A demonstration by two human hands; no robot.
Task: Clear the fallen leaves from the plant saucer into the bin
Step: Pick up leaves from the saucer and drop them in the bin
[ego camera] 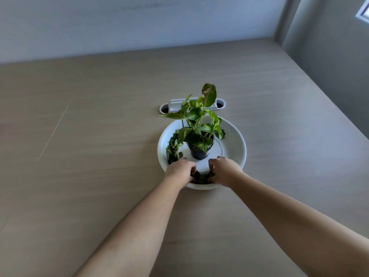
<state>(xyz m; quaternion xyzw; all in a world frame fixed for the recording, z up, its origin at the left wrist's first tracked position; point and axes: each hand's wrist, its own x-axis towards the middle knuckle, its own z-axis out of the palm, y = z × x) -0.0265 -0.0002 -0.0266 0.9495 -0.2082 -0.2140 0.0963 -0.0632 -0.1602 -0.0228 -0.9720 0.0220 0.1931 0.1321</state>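
A white round saucer (pixel 234 144) sits mid-table with a small black pot (pixel 199 152) holding a green plant (pixel 196 120). Fallen leaves (pixel 174 145) lie along the saucer's left inner rim, and a few more (pixel 223 133) lie at the right behind the pot. At the saucer's near edge, my left hand (pixel 179 169) and my right hand (pixel 224 169) curl inward around a dark clump of leaves (pixel 202 176) between them. Both hands touch the clump, with fingertips partly hidden in it. No bin is in view.
The wooden table (pixel 99 136) stretches wide on all sides. A white cable grommet (pixel 192 105) is set into the table just behind the saucer. A wall runs along the far edge, and another stands at the right.
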